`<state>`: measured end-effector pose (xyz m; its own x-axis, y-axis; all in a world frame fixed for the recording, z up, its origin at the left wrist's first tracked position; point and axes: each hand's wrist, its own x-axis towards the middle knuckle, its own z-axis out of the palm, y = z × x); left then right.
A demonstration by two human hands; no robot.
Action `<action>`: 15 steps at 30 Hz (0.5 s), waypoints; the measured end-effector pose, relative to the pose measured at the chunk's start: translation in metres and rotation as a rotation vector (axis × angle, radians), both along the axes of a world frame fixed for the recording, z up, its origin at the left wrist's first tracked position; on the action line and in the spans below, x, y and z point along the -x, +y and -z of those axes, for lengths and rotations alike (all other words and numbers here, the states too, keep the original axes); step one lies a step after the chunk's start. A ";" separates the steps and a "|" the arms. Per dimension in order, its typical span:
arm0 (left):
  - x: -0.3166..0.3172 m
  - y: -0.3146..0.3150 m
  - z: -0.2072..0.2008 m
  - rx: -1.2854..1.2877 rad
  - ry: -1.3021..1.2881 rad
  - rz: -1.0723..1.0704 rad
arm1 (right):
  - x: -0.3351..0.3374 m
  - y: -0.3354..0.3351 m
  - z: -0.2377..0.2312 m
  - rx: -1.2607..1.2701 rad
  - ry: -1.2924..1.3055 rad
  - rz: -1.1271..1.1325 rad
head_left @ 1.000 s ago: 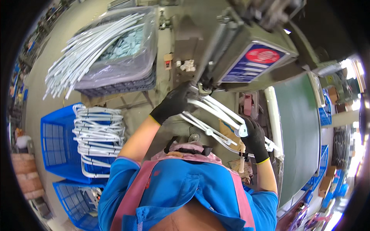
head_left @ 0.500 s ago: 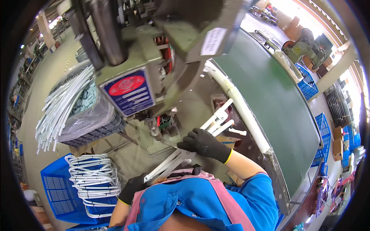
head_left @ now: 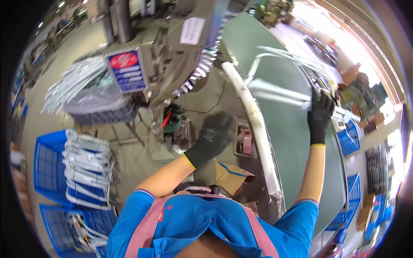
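Stretching across the green conveyor belt [head_left: 297, 163], the white tubular frame [head_left: 279, 95] lies mostly leftward of the gloved right hand [head_left: 321, 114], its long axis running crosswise to the belt. That hand, the nearer one, is wrapped around the tubing; blur hides whether the frame touches the belt. The gloved left hand [head_left: 213, 135] is well apart, beyond the white edge tube [head_left: 254, 114], its fingers too blurred to tell their state.
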<state>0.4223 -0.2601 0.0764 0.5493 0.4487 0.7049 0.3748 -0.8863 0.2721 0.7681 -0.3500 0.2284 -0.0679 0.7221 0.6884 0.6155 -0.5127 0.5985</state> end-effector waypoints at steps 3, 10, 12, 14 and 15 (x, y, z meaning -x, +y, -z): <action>0.042 -0.031 0.069 0.434 0.302 0.315 | -0.052 0.041 0.060 0.271 0.484 0.424; 0.335 -0.209 0.326 1.496 0.490 -1.086 | 0.033 0.091 0.335 1.038 0.926 -0.805; 0.421 -0.322 0.352 1.632 0.087 -1.592 | 0.095 0.075 0.378 1.386 0.286 -0.996; 0.471 -0.413 0.363 1.596 -0.273 -1.942 | 0.174 0.042 0.388 1.552 1.285 -0.631; 0.487 -0.449 0.366 1.522 -0.221 -2.013 | 0.217 0.041 0.379 1.596 1.218 -0.669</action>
